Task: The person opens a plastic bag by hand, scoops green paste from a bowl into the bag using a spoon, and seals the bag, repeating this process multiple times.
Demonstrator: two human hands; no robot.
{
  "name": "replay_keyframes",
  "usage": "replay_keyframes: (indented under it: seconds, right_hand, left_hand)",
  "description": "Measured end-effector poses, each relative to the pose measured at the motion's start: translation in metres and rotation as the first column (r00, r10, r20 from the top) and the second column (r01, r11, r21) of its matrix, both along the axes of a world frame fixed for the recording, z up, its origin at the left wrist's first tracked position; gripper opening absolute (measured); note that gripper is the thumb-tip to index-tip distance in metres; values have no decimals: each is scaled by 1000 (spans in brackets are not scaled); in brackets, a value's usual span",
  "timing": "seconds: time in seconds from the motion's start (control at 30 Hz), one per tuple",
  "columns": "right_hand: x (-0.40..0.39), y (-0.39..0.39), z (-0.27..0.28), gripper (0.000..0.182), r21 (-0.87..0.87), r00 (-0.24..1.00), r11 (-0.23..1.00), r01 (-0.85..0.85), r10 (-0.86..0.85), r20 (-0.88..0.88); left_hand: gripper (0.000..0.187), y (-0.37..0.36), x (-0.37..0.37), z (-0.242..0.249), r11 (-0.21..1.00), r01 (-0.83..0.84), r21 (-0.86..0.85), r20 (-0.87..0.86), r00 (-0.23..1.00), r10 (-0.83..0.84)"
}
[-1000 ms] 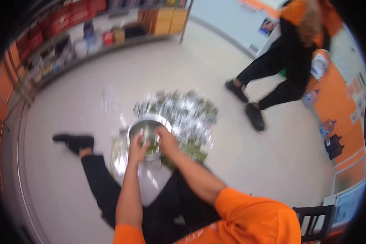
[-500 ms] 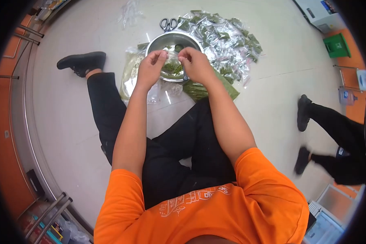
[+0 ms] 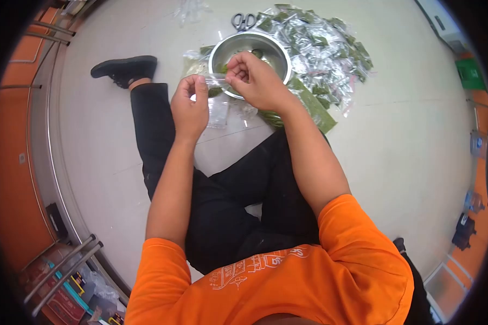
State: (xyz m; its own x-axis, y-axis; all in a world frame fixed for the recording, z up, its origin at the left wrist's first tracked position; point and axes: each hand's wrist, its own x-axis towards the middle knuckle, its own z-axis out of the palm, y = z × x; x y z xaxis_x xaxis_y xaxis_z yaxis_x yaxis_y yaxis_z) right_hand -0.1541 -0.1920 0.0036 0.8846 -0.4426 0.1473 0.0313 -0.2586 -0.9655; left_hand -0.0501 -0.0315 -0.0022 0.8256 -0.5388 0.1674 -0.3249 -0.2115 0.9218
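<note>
My left hand [image 3: 191, 108] pinches one end of a small clear plastic bag [image 3: 216, 80] between thumb and fingers. At the bag's other end, my right hand [image 3: 257, 84] is closed with its thumb and fingertips on the top edge. Some green content shows low in the bag, partly hidden by my hands. Just beyond is a round metal bowl [image 3: 288, 60] with a little green matter inside, and my right hand overlaps its near side. Flat empty-looking clear bags [image 3: 218, 115] lie on the floor below my left hand.
Many small clear packets with green pieces [image 3: 322, 54] are heaped right of the bowl. Black-handled scissors [image 3: 244, 21] rest behind it. A larger green-filled bag [image 3: 315, 108] lies near my right forearm. Clear plastic [image 3: 191, 10] is farther back. Another person's black-clad leg [image 3: 412, 276] shows at lower right.
Both hands have come nearer from over the bowl, the left one lower, with the clear bag stretched between them. The view has shifted. The other person's legs have moved toward the lower right.
</note>
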Motion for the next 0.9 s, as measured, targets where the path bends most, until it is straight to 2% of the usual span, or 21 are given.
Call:
replay_keyframes:
  seconds: [0.07,0.17,0.33,0.43,0.57,0.67,0.77,0.87,0.9]
  right_hand:
    - [0,2,10,21,-2,999,1000,4,-4,-39]
    - [-7,-1,18,17,-176,994,984,-39,21,-103]
    - [-5,-1,19,16,-153,988,988,-16,-8,-156]
    - [-1,-2,20,16,-221,990,974,-38,7,-141]
    - [2,4,23,17,-164,982,985,-60,29,-184]
    - [6,8,15,17,-235,997,971,-47,33,-63]
    - [6,8,15,16,-185,992,980,-69,48,-115]
    - [4,3,16,15,-224,988,971,-82,51,-142]
    - [3,3,16,15,-214,991,973,-82,56,-125]
  left_hand:
    - [30,2,1,-8,997,-12,-81,-64,998,7]
    - [30,2,0,-14,987,20,-159,-134,990,-42]
    - [30,2,9,-7,967,123,-225,-235,956,-176]
    - [31,7,17,-14,961,233,-147,-131,959,-252]
    - [31,8,19,-11,978,164,-131,-158,970,-184]
    - [31,10,19,-8,975,205,-84,-45,977,-209]
    - [30,7,15,-4,977,198,-73,-57,978,-203]
    - [27,4,14,-9,959,229,-167,-117,961,-250]
    - [27,4,14,-8,958,255,-134,-87,960,-268]
